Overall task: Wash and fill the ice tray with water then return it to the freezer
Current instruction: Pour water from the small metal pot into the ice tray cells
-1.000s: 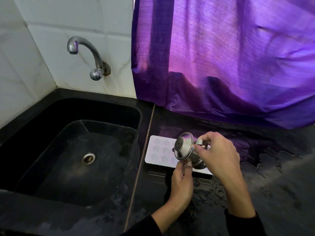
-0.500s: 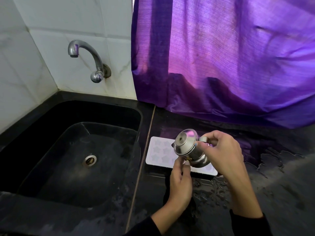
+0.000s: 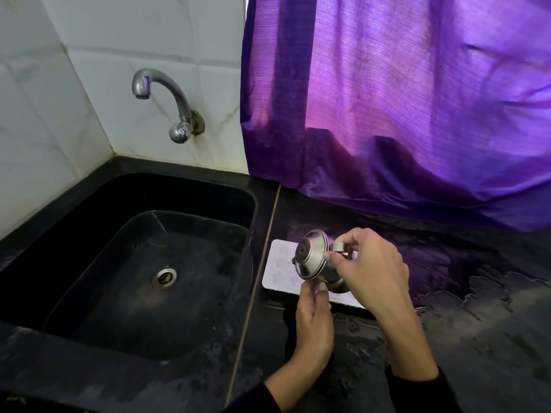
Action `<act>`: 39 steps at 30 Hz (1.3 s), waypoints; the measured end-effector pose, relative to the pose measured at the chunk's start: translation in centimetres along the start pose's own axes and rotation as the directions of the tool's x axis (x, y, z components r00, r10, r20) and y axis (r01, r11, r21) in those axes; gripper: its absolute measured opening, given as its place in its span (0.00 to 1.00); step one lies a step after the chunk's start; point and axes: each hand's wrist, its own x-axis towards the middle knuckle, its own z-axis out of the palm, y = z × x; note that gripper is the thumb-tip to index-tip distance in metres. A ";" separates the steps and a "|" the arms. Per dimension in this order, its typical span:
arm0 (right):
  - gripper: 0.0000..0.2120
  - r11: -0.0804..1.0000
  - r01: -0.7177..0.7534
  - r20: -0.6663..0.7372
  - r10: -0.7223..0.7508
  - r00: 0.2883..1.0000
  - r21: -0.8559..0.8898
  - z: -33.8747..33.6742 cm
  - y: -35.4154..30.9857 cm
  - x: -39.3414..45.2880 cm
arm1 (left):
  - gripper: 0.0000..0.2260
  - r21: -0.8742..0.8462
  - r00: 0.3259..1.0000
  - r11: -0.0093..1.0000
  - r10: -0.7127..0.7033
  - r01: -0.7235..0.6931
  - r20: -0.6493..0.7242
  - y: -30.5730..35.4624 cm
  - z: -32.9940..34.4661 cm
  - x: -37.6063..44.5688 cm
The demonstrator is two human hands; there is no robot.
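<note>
Tray [image 3: 283,271] first: the white ice tray with star-shaped pockets lies flat on the wet black desk [image 3: 477,338], just right of the sink [image 3: 143,281], and much of its right half is hidden under what I hold. My right hand [image 3: 372,272] has its grip curled round the handle of a small steel pot [image 3: 313,259], tipped on its side over the tray with its lid turned toward me. My left hand [image 3: 314,320] reaches up from below, its fingertips pinching at the lower edge of the pot; exactly what they hold there is too small to tell. No stream of water shows from the pot, and I cannot tell whether the pockets hold any water.

Further out, the tap [image 3: 167,99] on the tiled wall is not running, and the sink bowl looks damp. A purple curtain [image 3: 402,99] hangs behind the desk.

By my reckoning the washing is likely done, since the desk is puddled and the tray is off to the side. I seem to be at the filling step. Finishing that and carrying the tray level to the freezer are left.
</note>
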 end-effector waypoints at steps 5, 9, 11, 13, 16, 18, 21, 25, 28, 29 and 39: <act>0.05 0.998 0.039 0.008 -0.038 0.999 -0.044 0.3 -0.7 -0.2 | 0.12 -0.025 1.000 1.000 -0.018 0.018 -0.005 0.1 -0.1 0.0; 0.04 0.998 0.046 -0.004 -0.046 0.999 -0.053 0.5 -0.8 -0.3 | 0.12 -0.021 1.000 1.000 -0.019 0.019 -0.017 0.1 -0.1 0.2; 0.05 0.997 0.048 -0.004 -0.048 0.999 -0.055 0.6 -0.8 -0.3 | 0.12 -0.014 1.000 1.000 -0.016 0.015 -0.019 0.0 -0.1 0.2; 0.05 0.997 0.053 -0.005 -0.053 0.999 -0.055 0.7 -0.8 -0.3 | 0.12 -0.010 1.000 1.000 -0.014 0.014 -0.014 0.0 -0.1 0.2; 0.05 0.996 0.064 -0.012 -0.065 0.998 -0.062 0.7 -0.8 -0.3 | 0.12 -0.006 1.000 1.000 -0.006 0.006 -0.009 0.0 -0.2 0.2; 0.04 0.996 0.066 -0.018 -0.068 0.998 -0.063 0.7 -0.7 -0.3 | 0.11 -0.002 1.000 1.000 -0.006 0.006 -0.010 0.0 -0.2 0.1; 0.05 0.995 0.073 -0.027 -0.075 0.997 -0.063 0.7 -0.6 -0.2 | 0.11 0.000 1.000 1.000 -0.010 0.010 -0.006 0.1 -0.2 0.0; 0.04 0.995 0.082 -0.035 -0.084 0.996 -0.059 0.8 -0.3 -0.2 | 0.11 0.000 1.000 1.000 -0.018 0.018 -0.006 0.0 -0.2 0.0; 0.05 0.996 0.077 -0.030 -0.078 0.996 -0.044 0.8 0.0 -0.2 | 0.11 0.017 1.000 1.000 -0.010 0.010 -0.002 -0.1 -0.3 -0.1; 0.05 0.997 0.070 -0.030 -0.071 0.997 -0.035 0.8 0.2 -0.1 | 0.11 0.029 1.000 1.000 -0.004 0.004 0.007 -0.1 -0.4 -0.2; 0.05 0.816 -0.141 0.015 0.160 0.987 0.561 2.1 3.5 1.9 | 0.14 0.166 0.978 0.964 0.200 -0.207 0.057 1.8 -2.0 1.7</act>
